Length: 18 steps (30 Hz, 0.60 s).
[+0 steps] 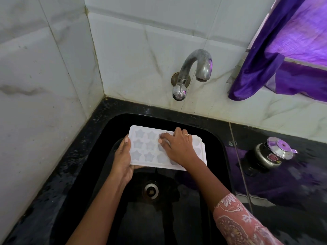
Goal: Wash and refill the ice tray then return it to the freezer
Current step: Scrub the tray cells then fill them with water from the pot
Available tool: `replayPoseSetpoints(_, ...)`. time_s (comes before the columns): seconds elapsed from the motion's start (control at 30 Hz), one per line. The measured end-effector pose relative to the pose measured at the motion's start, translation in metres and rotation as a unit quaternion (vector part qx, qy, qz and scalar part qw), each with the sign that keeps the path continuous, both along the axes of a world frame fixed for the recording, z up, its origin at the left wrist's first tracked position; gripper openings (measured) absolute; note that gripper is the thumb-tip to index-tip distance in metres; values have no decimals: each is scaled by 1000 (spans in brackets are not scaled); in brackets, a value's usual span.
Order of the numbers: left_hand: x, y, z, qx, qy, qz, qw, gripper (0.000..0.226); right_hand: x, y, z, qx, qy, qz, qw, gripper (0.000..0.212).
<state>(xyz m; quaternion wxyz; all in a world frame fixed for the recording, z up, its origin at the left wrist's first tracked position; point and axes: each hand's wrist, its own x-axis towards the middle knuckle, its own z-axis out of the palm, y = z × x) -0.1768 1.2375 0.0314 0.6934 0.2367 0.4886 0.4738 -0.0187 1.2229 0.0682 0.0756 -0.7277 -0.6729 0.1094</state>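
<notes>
Ice tray (pixel 146 147), white with star-shaped moulds, is held level over the black sink (pixel 217 144), above the drain (pixel 151 190) and below the level of the tap's spout.

Nearest the camera, two bare forearms reach in from the bottom edge; the right one carries a pink patterned sleeve (pixel 237 221). The sink basin is dark and glossy, and the round metal drain sits just nearer than the tray's front edge.

The left hand (pixel 123 160) clamps the tray's left end, thumb lying on top along the rim and the other fingers curled underneath, mostly hidden. The right hand (pixel 178 147) lies palm-down on the tray's upper face, fingers slightly apart and bent, their tips pressing on the moulds near the middle of the tray; a ring shows on one finger. It is not closed around anything.

To the right, on the wet black counter (pixel 265 191), a small steel pressure cooker (pixel 272 153) with its lid on stands well apart from the sink.

Farther back, a curved metal tap (pixel 192 71) comes out of the white marble-look wall tiles (pixel 141 59), with no water visible at its spout. At upper right a purple curtain (pixel 283 50) hangs by a window ledge.
</notes>
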Motion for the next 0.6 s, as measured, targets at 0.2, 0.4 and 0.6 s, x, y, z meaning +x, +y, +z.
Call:
replayPoseSetpoints(0.2,0,2,1,8,2,4,1000,27,3,1,5,-7,-5,2,1000,34)
replayPoseSetpoints(0.4,6,2,3,3,-3,11,1000,37,-13,7,20,22,-14,43,999,35)
replayPoseSetpoints(0.6,7,0,-1,-12,-13,16,1000,36,-21,12,13,-36,-51,43,997,41)
